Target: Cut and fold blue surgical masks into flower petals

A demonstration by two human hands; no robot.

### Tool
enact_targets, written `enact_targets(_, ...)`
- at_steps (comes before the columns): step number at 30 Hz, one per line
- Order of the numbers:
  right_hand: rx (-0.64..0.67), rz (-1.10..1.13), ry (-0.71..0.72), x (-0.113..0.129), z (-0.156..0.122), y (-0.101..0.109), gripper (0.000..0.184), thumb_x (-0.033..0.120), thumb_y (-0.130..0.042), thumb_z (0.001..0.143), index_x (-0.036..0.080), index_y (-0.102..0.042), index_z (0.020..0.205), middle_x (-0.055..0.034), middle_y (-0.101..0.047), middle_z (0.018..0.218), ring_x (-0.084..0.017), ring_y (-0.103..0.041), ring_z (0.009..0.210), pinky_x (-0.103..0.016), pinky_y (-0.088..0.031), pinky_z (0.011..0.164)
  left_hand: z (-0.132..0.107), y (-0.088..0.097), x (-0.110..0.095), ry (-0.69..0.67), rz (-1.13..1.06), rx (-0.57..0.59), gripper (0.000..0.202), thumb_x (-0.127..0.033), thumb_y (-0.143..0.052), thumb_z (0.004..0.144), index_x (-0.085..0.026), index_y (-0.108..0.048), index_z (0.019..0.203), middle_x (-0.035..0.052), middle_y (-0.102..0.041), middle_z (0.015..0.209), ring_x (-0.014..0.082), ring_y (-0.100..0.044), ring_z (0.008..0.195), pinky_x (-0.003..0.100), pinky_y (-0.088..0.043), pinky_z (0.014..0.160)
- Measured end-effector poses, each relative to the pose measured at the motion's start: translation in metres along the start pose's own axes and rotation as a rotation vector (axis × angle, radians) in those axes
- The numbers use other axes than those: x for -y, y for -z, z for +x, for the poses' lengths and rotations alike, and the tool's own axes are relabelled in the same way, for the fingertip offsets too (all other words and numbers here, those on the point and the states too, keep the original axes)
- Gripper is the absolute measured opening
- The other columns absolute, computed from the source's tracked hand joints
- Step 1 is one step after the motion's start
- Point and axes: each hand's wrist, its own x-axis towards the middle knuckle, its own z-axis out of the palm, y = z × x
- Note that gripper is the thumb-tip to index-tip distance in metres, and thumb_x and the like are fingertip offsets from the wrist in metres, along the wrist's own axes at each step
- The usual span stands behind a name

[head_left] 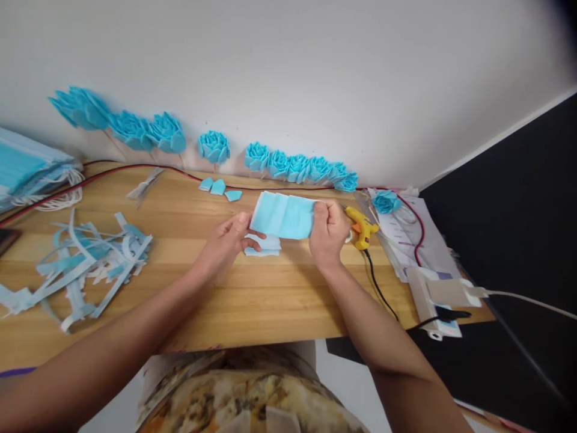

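Note:
A light blue pleated face mask without visible ear loops is held level above the desk. My right hand is closed round its right end, thumb on top. At the lower left corner of the mask, my left hand has its thumb and fingers around the edge. Just below lies a white and blue cut mask piece, partly behind my left fingers. Three small blue petal-shaped pieces rest on the desk beyond my left hand.
Several blue flowers on sticks line the wall. A yellow glue gun lies right of my right hand, near a power strip and papers. Cut strips and a mask stack are at left on the wooden desk.

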Motion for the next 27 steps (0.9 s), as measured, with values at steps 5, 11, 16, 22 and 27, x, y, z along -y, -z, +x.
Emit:
enact_targets(5, 0.026, 0.021, 0.032, 0.0003, -0.0010, -0.0006, 0.036, 0.046, -0.047, 0.098, 0.020, -0.058, 0.076, 0.0025, -0.053, 0.064, -0.013, -0.047, 0.061, -0.026, -0.037, 0.059, 0.0000, 0.0021, -0.0022, 0.064, 0.151, -0.091, 0.040, -0.051, -0.082, 0.070, -0.016, -0.066, 0.077, 0.0017, -0.067, 0.071, 0.0126, -0.060, 0.062, 0.026, -0.047, 0.060)
enact_targets(11, 0.025, -0.008, 0.044, -0.0018, -0.0004, 0.0015, 0.037, 0.046, -0.047, 0.098, 0.020, -0.057, 0.075, 0.0032, -0.050, 0.062, -0.012, -0.045, 0.061, -0.025, -0.036, 0.058, 0.0021, 0.0022, -0.0032, 0.064, 0.235, -0.172, 0.037, -0.047, -0.082, 0.067, -0.016, -0.061, 0.064, -0.0001, -0.066, 0.061, 0.0100, -0.055, 0.055, 0.025, -0.042, 0.060)
enact_targets(16, 0.029, -0.018, 0.029, -0.0022, 0.0017, 0.0034, 0.038, 0.046, -0.047, 0.098, 0.020, -0.056, 0.072, 0.0037, -0.047, 0.060, -0.012, -0.043, 0.059, -0.026, -0.034, 0.056, 0.0031, 0.0029, -0.0028, 0.059, 0.251, -0.157, 0.034, -0.045, -0.081, 0.068, -0.017, -0.061, 0.063, -0.0012, -0.065, 0.059, 0.0105, -0.056, 0.057, 0.025, -0.042, 0.062)
enact_targets(22, 0.060, 0.015, -0.034, 0.0007, 0.0032, 0.0037, 0.037, 0.048, -0.049, 0.096, 0.021, -0.052, 0.071, 0.0037, -0.045, 0.059, -0.013, -0.041, 0.059, -0.026, -0.033, 0.056, 0.0032, 0.0041, -0.0001, 0.053, 0.247, -0.151, 0.033, -0.044, -0.081, 0.070, -0.017, -0.063, 0.066, -0.0015, -0.065, 0.061, 0.0099, -0.056, 0.057, 0.024, -0.042, 0.061)
enact_targets(27, 0.048, 0.006, -0.018, 0.0023, 0.0051, 0.0028, 0.036, 0.046, -0.048, 0.096, 0.021, -0.054, 0.071, 0.0032, -0.050, 0.060, -0.013, -0.045, 0.060, -0.025, -0.037, 0.056, 0.0026, 0.0017, -0.0007, 0.048, 0.179, -0.154, 0.031, -0.043, -0.080, 0.072, -0.016, -0.064, 0.074, -0.0001, -0.068, 0.068, 0.0094, -0.057, 0.057, 0.024, -0.044, 0.061)
